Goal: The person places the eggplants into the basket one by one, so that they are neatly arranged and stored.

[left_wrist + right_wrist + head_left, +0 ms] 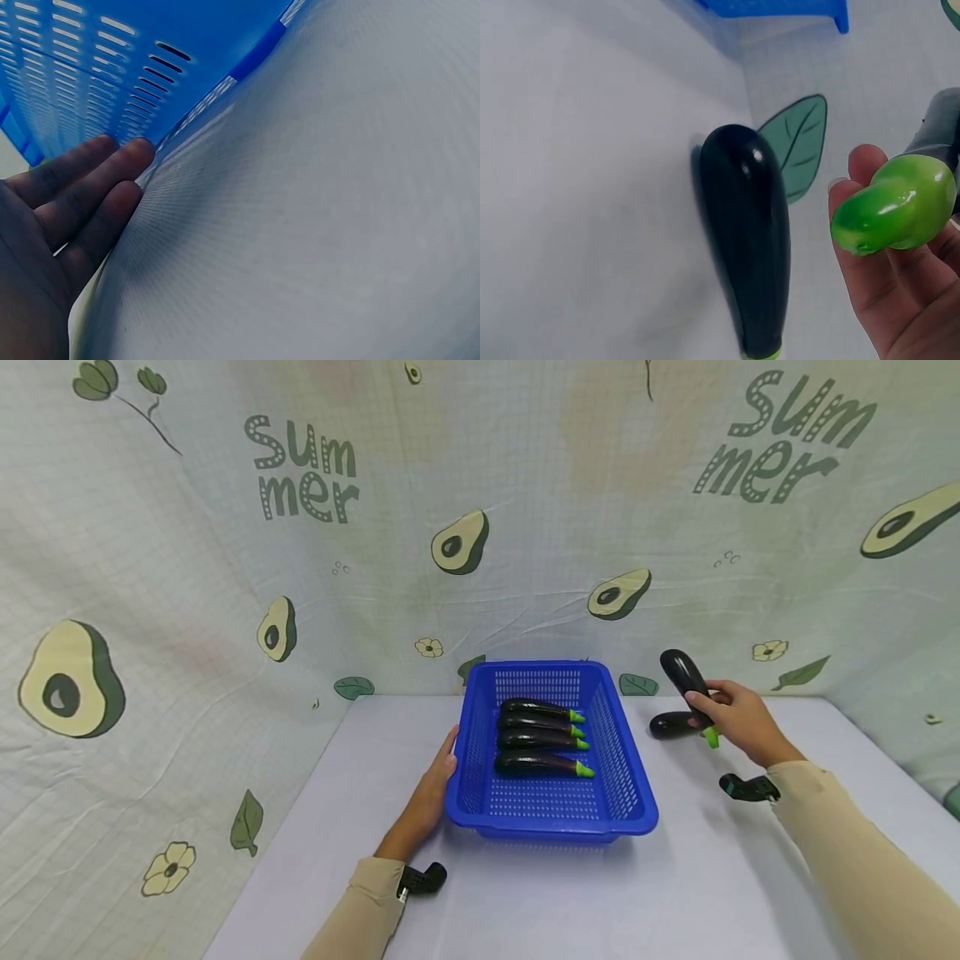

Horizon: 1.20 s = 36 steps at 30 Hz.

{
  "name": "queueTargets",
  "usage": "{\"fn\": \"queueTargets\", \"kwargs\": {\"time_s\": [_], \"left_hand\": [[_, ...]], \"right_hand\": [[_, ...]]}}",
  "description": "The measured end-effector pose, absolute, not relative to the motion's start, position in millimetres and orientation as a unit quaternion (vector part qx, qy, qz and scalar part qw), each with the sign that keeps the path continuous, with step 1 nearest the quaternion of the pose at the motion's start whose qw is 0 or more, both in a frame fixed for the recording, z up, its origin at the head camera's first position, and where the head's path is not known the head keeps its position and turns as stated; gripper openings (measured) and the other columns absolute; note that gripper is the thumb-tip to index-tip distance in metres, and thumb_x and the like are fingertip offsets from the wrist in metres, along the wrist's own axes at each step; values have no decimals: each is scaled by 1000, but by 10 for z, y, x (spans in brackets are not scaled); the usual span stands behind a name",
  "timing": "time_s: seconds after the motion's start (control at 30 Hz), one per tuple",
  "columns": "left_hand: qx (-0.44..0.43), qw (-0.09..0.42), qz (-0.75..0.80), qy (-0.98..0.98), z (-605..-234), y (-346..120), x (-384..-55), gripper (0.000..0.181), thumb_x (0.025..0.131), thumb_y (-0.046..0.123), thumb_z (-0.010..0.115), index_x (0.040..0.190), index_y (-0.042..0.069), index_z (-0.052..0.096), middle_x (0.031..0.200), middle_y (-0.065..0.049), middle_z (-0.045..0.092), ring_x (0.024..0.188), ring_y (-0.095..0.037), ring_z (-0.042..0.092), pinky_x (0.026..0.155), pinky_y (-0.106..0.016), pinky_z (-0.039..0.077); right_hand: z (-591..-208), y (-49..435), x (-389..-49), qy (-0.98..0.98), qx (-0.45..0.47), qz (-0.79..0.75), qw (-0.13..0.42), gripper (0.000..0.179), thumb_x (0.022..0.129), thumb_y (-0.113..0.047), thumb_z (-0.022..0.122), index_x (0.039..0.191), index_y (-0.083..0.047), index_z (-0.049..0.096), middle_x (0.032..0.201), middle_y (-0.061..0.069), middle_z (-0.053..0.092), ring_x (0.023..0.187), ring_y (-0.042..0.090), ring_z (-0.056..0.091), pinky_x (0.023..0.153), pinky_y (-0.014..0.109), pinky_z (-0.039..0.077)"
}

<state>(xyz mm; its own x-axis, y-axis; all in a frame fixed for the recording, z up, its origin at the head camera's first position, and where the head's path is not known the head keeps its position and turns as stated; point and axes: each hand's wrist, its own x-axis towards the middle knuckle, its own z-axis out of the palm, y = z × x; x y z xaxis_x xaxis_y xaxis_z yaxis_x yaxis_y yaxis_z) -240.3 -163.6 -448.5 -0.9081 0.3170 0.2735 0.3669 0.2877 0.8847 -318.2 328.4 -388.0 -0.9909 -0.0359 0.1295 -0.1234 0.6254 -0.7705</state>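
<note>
My right hand (741,717) grips a dark eggplant (684,675) near its green stem end, raised over the table right of the basket. In the right wrist view that green stem cap (896,206) points toward the camera. Below it a second eggplant (746,232) lies on the table. My left hand (433,785) rests against the left side of the blue basket (555,827), its fingers extended. The left wrist view shows those fingertips (137,155) at the perforated wall. Inside the basket several eggplants (536,740) lie in a row, green stems to the right.
A white-covered table (540,902) carries the basket. Behind it hangs a pale cloth (525,460) printed with avocados, leaves and lettering. A black wrist camera (423,878) sits on the left sleeve, another wrist camera (748,787) on the right.
</note>
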Motion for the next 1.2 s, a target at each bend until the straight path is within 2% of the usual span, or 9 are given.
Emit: {"fn": "queueTargets", "kwargs": {"time_s": [0.13, 0.2, 0.33, 0.4, 0.47, 0.67, 0.87, 1.03, 1.2], "left_hand": [[-217, 3, -551, -805, -4322, -1625, -2308, 55, 110, 24, 21, 162, 13, 5, 167, -6, 10, 152, -23, 10, 120, -50, 11], [-218, 3, -553, -805, -4321, -1624, -2305, 56, 110, 23, 21, 162, 12, 5, 167, -6, 10, 152, -24, 10, 120, -51, 11], [-215, 2, -554, -804, -4329, -1623, -2305, 56, 110, 23, 22, 162, 12, 5, 167, -7, 10, 152, -25, 9, 120, -51, 11], [-214, 4, -555, -804, -4337, -1622, -2309, 56, 110, 22, 22, 162, 12, 6, 167, -8, 10, 152, -27, 9, 120, -53, 12], [-214, 6, -555, -804, -4339, -1621, -2311, 56, 110, 22, 22, 162, 13, 6, 167, -8, 10, 152, -27, 9, 120, -54, 12], [-215, 8, -548, -808, -4323, -1619, -2303, 56, 110, 24, 22, 162, 14, 6, 167, -7, 10, 152, -26, 9, 120, -52, 11], [-219, 9, -546, -809, -4321, -1623, -2324, 56, 110, 25, 21, 162, 11, 5, 167, -7, 10, 152, -24, 10, 120, -50, 12], [-223, 12, -547, -807, -4324, -1624, -2330, 56, 110, 23, 21, 162, 8, 6, 166, -8, 11, 151, -26, 10, 120, -51, 12], [-221, 10, -548, -807, -4332, -1628, -2321, 55, 110, 23, 21, 162, 10, 6, 166, -8, 11, 152, -26, 10, 120, -51, 12]], "right_hand": [[-3818, 3220, -3163, -897, 56, 437, 44, 89, 99, -57, 52, 152, 11, 28, 123, 33, 58, 103, 41, 68, 97, 67, 40], [-3782, 3177, -3151, -895, 61, 440, 45, 88, 100, -56, 52, 152, 10, 27, 124, 33, 57, 102, 40, 69, 95, 62, 45], [-3709, 3086, -3136, -892, 71, 444, 48, 86, 100, -53, 53, 153, 9, 27, 126, 32, 56, 100, 38, 70, 83, 41, 55], [-3682, 3050, -3140, -892, 77, 443, 51, 85, 100, -53, 54, 153, 8, 28, 127, 32, 56, 98, 36, 70, 77, 30, 55], [-3664, 3024, -3149, -892, 83, 441, 56, 83, 100, -51, 55, 153, 8, 29, 127, 32, 56, 97, 35, 70, 74, 25, 54], [-3633, 2978, -3167, -891, 102, 438, 60, 79, 100, -47, 57, 152, 7, 33, 128, 32, 57, 100, 37, 69, 80, 31, 56], [-3549, 2908, -3167, -881, 131, 451, 50, 72, 100, -41, 62, 151, 4, 38, 125, 28, 61, 98, 27, 71, 75, 20, 52], [-3460, 2790, -3156, -864, 154, 478, 18, 68, 98, -38, 66, 147, 2, 41, 125, 28, 60, 100, 28, 70, 75, 26, 55], [-3389, 2635, -3130, -860, 186, 475, -14, 63, 97, -36, 68, 143, 1, 46, 122, 26, 62, 100, 29, 68, 78, 31, 56]]}}
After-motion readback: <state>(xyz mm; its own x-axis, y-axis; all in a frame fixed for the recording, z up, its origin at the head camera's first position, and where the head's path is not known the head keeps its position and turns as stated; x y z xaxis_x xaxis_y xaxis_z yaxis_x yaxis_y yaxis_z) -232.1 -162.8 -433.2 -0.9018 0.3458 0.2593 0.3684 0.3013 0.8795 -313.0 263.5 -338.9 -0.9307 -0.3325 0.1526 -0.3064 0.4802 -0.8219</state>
